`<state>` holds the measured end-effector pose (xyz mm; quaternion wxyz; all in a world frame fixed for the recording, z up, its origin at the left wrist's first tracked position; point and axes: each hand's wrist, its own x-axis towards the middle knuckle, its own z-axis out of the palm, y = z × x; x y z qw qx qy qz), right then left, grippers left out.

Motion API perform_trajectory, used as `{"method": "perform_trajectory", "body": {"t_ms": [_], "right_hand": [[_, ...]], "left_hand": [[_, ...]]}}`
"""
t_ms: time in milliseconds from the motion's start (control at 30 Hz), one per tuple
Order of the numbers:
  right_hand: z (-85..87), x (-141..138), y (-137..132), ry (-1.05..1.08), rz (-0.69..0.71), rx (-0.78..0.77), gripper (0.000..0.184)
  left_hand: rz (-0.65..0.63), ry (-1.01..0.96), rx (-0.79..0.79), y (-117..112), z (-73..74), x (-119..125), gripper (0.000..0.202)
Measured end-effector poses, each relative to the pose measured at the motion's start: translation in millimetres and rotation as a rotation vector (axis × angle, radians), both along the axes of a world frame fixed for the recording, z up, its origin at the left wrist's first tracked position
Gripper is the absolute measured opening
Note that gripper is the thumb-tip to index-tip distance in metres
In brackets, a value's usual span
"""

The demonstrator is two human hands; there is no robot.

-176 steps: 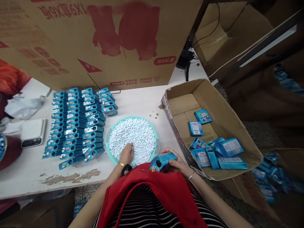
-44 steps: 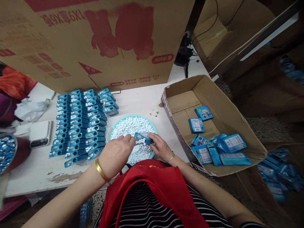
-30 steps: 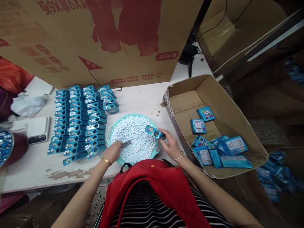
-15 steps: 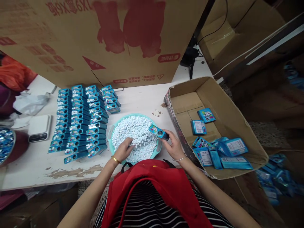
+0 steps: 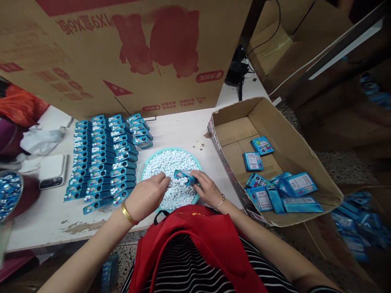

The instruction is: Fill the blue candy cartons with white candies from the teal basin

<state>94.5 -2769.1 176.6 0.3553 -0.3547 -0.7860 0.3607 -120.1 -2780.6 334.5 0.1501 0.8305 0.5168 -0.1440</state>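
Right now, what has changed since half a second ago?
The right hand has moved left, bringing its blue box over the teal basin. The left hand has risen from the white pellets to the box's left end; pellets now lie on the box's top. Unchanged: the right hand's hold, the rows of boxes and the cardboard tray.

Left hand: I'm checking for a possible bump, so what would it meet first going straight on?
Probably the small blue rectangular box held by the right hand, though depth is unclear.
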Motion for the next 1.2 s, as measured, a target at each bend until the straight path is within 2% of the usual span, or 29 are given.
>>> {"method": "perform_trajectory", "body": {"t_ms": [100,200,267,333,400,500,533,633,733,800,867,933,1000,1100,1200], "right_hand": [[-3.0,-4.5,-3.0,0.013,0.014,-0.021,0.048],[-6.0,-5.8,-5.2,0.038,0.024,-0.028,0.047],[-6.9,-5.1,-5.9,0.065,0.031,-0.034,0.046],[-6.2,-4.4,-6.5,0.100,0.031,-0.058,0.045],[-4.0,-5.7,-7.5,0.137,0.023,-0.097,0.045],[1.2,-14.7,-9.4,0.173,0.024,-0.165,0.045],[3.2,-19.1,-9.4,0.180,0.027,-0.179,0.044],[9.4,-29.3,-2.3,0.169,0.004,-0.177,0.043],[11.3,-18.8,24.2,0.111,-0.137,-0.140,0.052],[4.8,6.9,53.3,0.063,-0.347,-0.104,0.054],[-9.8,48.4,84.9,0.008,-0.619,-0.071,0.051],[-29.8,100.2,110.5,-0.080,-0.863,-0.092,0.052],[-50.7,149.8,124.8,-0.282,-1.008,-0.186,0.058],[-79.4,192.8,128.8,-0.638,-1.004,-0.450,0.069],[-104.4,194.2,126.8,-0.776,-0.946,-0.605,0.085]], "left_hand": [[-0.069,0.120,0.044,0.3,19.5,16.3,0.039],[-0.099,0.127,0.047,-0.5,35.0,20.7,0.040],[-0.079,0.096,0.048,-0.1,40.0,13.8,0.036],[-0.036,0.019,0.059,1.2,37.1,1.6,0.030],[0.017,-0.127,0.070,3.3,24.5,-10.8,0.031],[0.049,-0.328,0.064,8.9,-7.7,-20.3,0.058],[0.044,-0.356,0.054,12.2,-19.1,-20.9,0.060],[0.029,-0.392,0.011,28.6,-44.5,-22.5,0.042],[0.091,-0.411,0.079,55.1,-52.8,-38.7,0.030],[0.180,-0.395,0.184,75.5,-54.3,-61.8,0.030],[0.293,-0.339,0.258,96.4,-60.3,-92.0,0.032],[0.403,-0.212,0.275,116.6,-75.6,-124.1,0.037],[0.460,-0.066,0.230,133.2,-98.7,-152.1,0.039],[0.433,0.016,0.187,145.1,-132.9,-179.3,0.040],[0.480,0.058,0.224,142.1,-149.9,-186.4,0.041]]}}
